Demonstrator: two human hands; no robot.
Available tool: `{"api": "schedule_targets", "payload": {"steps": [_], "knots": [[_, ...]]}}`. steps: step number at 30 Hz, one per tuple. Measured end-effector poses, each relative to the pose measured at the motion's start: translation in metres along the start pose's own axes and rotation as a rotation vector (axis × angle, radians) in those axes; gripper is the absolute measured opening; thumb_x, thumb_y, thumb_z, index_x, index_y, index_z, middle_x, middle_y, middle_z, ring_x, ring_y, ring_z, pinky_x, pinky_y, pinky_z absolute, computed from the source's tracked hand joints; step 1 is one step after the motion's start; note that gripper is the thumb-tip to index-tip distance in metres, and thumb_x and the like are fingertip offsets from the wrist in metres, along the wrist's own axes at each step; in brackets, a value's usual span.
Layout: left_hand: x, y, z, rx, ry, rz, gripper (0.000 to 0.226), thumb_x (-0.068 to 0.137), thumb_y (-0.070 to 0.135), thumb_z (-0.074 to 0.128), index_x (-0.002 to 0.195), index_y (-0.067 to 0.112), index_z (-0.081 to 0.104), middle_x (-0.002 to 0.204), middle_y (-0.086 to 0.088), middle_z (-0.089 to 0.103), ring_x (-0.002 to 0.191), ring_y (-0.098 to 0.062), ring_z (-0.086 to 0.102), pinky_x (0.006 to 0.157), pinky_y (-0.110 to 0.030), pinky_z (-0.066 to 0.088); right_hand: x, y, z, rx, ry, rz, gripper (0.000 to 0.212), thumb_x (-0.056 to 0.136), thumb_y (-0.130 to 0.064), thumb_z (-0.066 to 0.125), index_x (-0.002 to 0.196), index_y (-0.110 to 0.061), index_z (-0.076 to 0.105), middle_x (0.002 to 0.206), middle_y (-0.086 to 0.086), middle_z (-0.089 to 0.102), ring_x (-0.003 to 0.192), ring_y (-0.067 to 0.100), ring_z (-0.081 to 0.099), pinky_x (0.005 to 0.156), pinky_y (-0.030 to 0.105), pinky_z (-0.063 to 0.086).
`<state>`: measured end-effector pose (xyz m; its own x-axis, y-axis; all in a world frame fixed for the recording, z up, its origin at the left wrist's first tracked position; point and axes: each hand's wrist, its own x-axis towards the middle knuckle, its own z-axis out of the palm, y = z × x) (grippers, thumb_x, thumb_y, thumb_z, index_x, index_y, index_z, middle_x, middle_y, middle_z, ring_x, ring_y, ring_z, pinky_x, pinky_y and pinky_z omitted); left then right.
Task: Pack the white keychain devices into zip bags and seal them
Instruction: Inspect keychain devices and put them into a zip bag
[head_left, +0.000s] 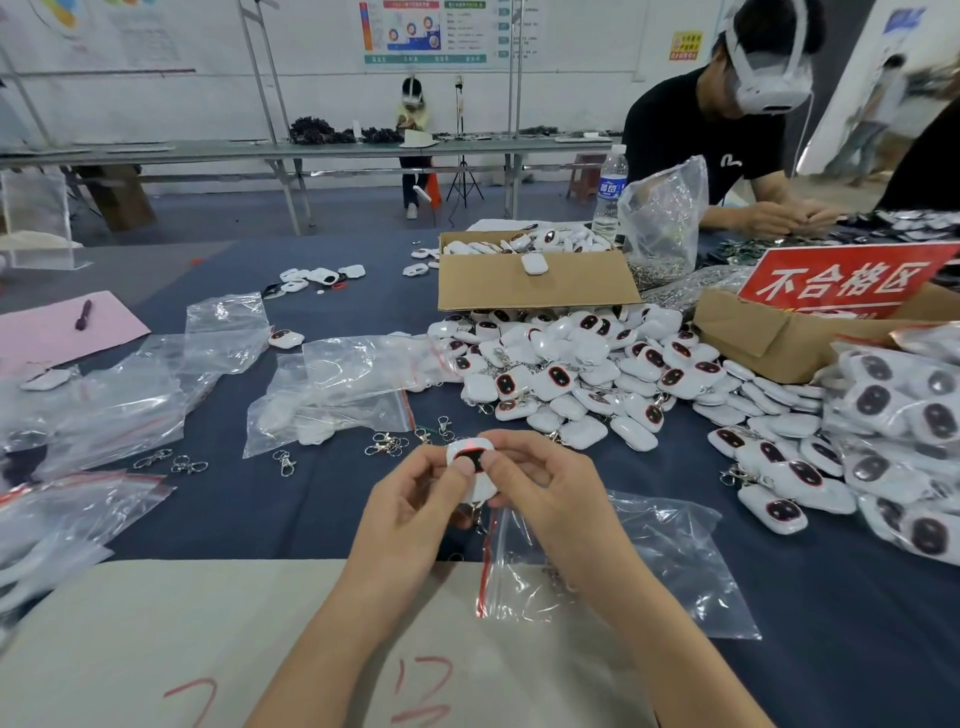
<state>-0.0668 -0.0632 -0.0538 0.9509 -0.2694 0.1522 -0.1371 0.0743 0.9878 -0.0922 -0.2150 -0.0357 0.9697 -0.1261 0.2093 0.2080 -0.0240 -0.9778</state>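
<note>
Your left hand (410, 501) and right hand (540, 483) together pinch one keychain device (467, 451), just beyond the zip bag (665, 571); bag mouth seemingly faces left; right hand nearer.

Two-handed pinch — forearms converging at centre.
Left hand (410, 499) and right hand (535, 483) grip one white keychain device (470, 454), fingers curled.

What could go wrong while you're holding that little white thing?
The keychain device is only pinched between the left hand and right hand, so it could slip and land among the loose clips. The zip bag lies flat under the right arm, with no hand holding it open, so the device might miss its mouth.
</note>
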Motion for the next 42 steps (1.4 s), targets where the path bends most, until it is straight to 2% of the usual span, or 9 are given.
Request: {"api": "schedule_targets", "payload": {"steps": [4,7,12,17,21,26,32,37,42], "knots": [[-0.001,0.002,0.001,0.021,-0.018,0.016,0.02,0.091,0.042,0.064,0.102,0.028,0.074,0.08,0.006,0.067,0.068,-0.016,0.062,0.064,-0.025,0.056,0.001,0.002,-0.003,0.002,0.015,0.014,0.017,0.095,-0.016,0.07,0.097,-0.032,0.074,0.094,-0.005,0.078,0.091,0.011,0.073,0.081,0.027,0.059],[-0.002,0.003,0.001,0.01,-0.024,0.009,0.021,0.09,0.041,0.065,0.103,0.028,0.075,0.08,0.005,0.066,0.068,-0.014,0.062,0.061,-0.019,0.053,0.001,0.002,-0.003,-0.001,0.017,0.016,0.017,0.094,-0.014,0.07,0.094,-0.031,0.074,0.092,-0.008,0.078,0.089,0.008,0.073,0.08,0.018,0.055],[-0.001,0.004,0.002,0.035,-0.017,0.013,0.023,0.089,0.042,0.065,0.106,0.032,0.077,0.084,0.001,0.071,0.073,-0.014,0.066,0.069,-0.022,0.056,0.001,0.001,-0.002,-0.017,0.031,0.023,0.015,0.095,-0.015,0.069,0.093,-0.029,0.074,0.091,-0.007,0.078,0.09,0.007,0.073,0.079,0.015,0.052],[-0.002,0.005,0.003,0.055,-0.062,0.043,0.026,0.095,0.018,0.07,0.112,0.037,0.075,0.092,-0.001,0.078,0.079,-0.009,0.071,0.07,-0.017,0.055,0.002,0.004,-0.004,-0.003,0.05,0.048,0.011,0.095,-0.017,0.069,0.102,-0.023,0.074,0.094,-0.005,0.078,0.092,0.01,0.073,0.083,0.021,0.056],[-0.001,0.002,0.003,0.089,-0.051,0.054,0.025,0.092,0.026,0.074,0.114,0.037,0.074,0.098,-0.007,0.077,0.096,-0.032,0.069,0.087,-0.037,0.057,0.002,0.007,-0.004,0.014,0.053,0.038,0.018,0.095,-0.009,0.067,0.099,-0.026,0.073,0.093,-0.005,0.078,0.09,0.011,0.073,0.079,0.021,0.056],[0.0,0.002,0.002,0.104,-0.08,0.06,0.03,0.089,0.033,0.071,0.118,0.04,0.072,0.107,-0.002,0.077,0.106,-0.029,0.069,0.099,-0.034,0.053,0.001,0.008,-0.005,0.006,0.041,0.028,0.019,0.096,-0.007,0.066,0.099,-0.025,0.073,0.092,-0.004,0.077,0.087,0.011,0.073,0.076,0.02,0.056],[0.002,-0.001,0.003,0.148,-0.055,0.062,0.03,0.094,0.024,0.072,0.117,0.044,0.072,0.106,-0.006,0.075,0.097,-0.018,0.069,0.098,-0.041,0.053,0.001,0.009,-0.005,-0.005,0.044,0.028,0.017,0.097,-0.007,0.064,0.101,-0.022,0.072,0.092,-0.004,0.077,0.088,0.01,0.072,0.079,0.023,0.057],[0.002,-0.003,0.004,0.144,0.028,0.091,0.03,0.093,0.009,0.072,0.102,0.038,0.074,0.098,0.006,0.077,0.093,-0.013,0.071,0.081,-0.018,0.054,0.001,0.006,-0.005,-0.022,-0.02,0.025,0.02,0.095,-0.003,0.066,0.102,-0.02,0.071,0.097,-0.007,0.077,0.095,0.005,0.07,0.084,0.017,0.053],[0.002,-0.006,0.001,0.106,0.08,0.063,0.033,0.088,-0.013,0.063,0.097,0.019,0.07,0.099,0.003,0.076,0.097,-0.02,0.071,0.083,-0.025,0.057,-0.004,0.008,0.004,-0.085,-0.102,0.034,0.028,0.088,0.001,0.072,0.093,-0.026,0.07,0.111,0.001,0.071,0.107,0.009,0.066,0.097,0.029,0.052]]}}
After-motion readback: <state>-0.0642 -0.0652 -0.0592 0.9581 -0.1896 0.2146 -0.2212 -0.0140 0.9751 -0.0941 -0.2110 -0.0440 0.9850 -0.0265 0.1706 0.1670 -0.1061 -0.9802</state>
